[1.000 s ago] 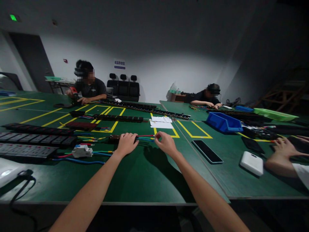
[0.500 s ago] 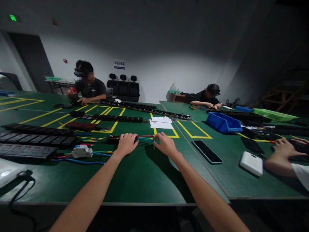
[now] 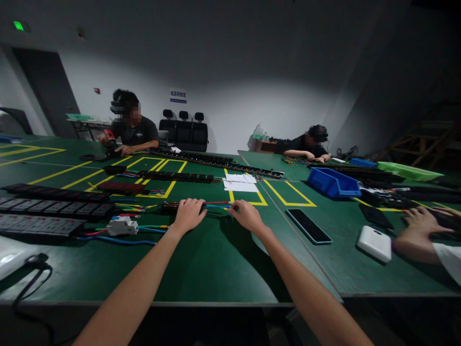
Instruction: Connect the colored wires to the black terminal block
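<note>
Green tabletop, dimly lit. Dark strip gripped by the left hand, fingers close together; at its 3 o'clock, coloured wires are met by the right hand, fingertips bent, pinch not certain. Wires seem already fitted; no joining of free ends is seen. Socket strips laid at 9, phone between 3 and 4, blue bin at 2; red tool held by a co-worker at 11, pale wall at 12.

Smooth plastic-coated wires, faintly glossy tabletop, matt paper
</note>
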Demonstrator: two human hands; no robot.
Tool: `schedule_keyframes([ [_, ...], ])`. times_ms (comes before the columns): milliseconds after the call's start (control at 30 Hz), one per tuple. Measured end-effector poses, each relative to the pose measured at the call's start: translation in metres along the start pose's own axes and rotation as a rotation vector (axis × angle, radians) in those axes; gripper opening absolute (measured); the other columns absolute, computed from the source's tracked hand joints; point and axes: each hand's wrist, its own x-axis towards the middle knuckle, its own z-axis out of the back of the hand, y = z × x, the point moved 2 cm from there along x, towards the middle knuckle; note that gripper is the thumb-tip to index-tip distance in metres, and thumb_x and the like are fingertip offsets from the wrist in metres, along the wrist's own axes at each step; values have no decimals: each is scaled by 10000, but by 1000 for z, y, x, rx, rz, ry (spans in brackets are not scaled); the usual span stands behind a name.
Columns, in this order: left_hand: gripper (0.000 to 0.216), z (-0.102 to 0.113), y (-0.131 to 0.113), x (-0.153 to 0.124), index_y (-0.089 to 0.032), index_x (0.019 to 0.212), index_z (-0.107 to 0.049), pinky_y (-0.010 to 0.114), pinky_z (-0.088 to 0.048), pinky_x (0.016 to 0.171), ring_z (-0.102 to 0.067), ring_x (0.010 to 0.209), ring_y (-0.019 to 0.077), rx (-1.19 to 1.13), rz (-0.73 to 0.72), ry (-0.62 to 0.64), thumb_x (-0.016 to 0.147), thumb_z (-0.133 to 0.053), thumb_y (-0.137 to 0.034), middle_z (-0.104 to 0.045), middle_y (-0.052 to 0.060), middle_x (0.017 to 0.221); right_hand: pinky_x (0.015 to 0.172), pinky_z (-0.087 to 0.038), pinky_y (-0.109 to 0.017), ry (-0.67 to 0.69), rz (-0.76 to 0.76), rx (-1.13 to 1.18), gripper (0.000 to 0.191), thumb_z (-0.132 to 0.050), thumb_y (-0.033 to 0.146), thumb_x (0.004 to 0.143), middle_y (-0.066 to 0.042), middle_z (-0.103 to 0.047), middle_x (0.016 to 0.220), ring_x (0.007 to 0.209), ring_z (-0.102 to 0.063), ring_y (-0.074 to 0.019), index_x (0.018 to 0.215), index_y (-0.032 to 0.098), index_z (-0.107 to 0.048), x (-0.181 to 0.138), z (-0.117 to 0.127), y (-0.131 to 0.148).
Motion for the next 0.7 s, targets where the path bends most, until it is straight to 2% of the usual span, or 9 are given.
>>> schedule_keyframes([
  [200,360,0,-1,-1,-247,1240,-609,452,-375,962,-584,1111,293,11,10,-7,961,-474,-428,-692,104,1156,636,-333,-247,-2,-13,-10,153,-603,350,920,-38,-671,995,853,-621,-163,985,222,-658,0,-2,-2],
  [400,361,2,-2,-1,-246,1242,-605,446,-382,958,-583,1103,284,4,10,1,968,-454,-425,-691,96,1163,625,-331,-242,8,11,6,217,-660,346,868,-29,-663,1008,859,-617,-161,1051,233,-637,-2,2,1],
  [700,359,2,-2,0,-242,1247,-605,452,-386,976,-591,1115,281,-17,5,14,972,-460,-423,-694,89,1174,648,-353,-248,12,-10,-6,227,-632,374,905,-47,-669,1042,874,-626,-172,1081,237,-673,0,0,-2],
])
